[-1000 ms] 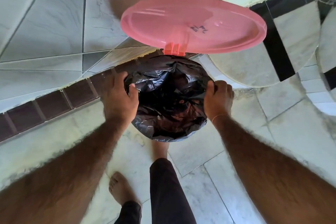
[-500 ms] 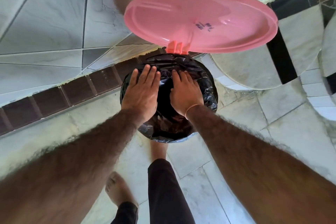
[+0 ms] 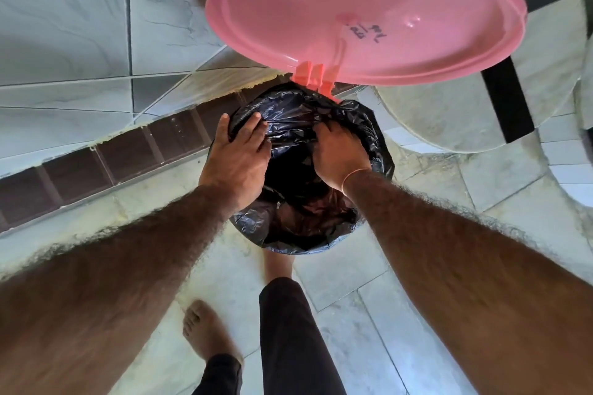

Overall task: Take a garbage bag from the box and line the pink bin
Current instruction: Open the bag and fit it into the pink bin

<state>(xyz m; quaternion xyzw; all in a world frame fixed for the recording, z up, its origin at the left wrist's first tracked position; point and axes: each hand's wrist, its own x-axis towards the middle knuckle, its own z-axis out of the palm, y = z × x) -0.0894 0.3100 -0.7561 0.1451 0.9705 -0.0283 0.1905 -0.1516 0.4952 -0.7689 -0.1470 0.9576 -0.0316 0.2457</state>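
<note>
The pink bin stands on the floor with its round lid (image 3: 365, 13) tipped up and open; the bin's body is hidden under a black garbage bag (image 3: 308, 221) that is folded over its rim. My left hand (image 3: 236, 160) lies on the bag at the rim's left side, fingers spread and curled over the plastic. My right hand (image 3: 340, 154) reaches down inside the opening, fingers bent and pressed into the bag near the far rim. The box of bags is not in view.
A tiled wall with a dark brown skirting strip (image 3: 106, 160) runs behind the bin on the left. Curved marble steps with a black band (image 3: 503, 99) lie to the right. My bare left foot (image 3: 208, 330) and dark trouser legs (image 3: 295, 337) stand just in front of the bin.
Both hands left the bin's outer sides and moved over the opening. The right hand has since sunk into the bag, and the left has shifted to the left rim.
</note>
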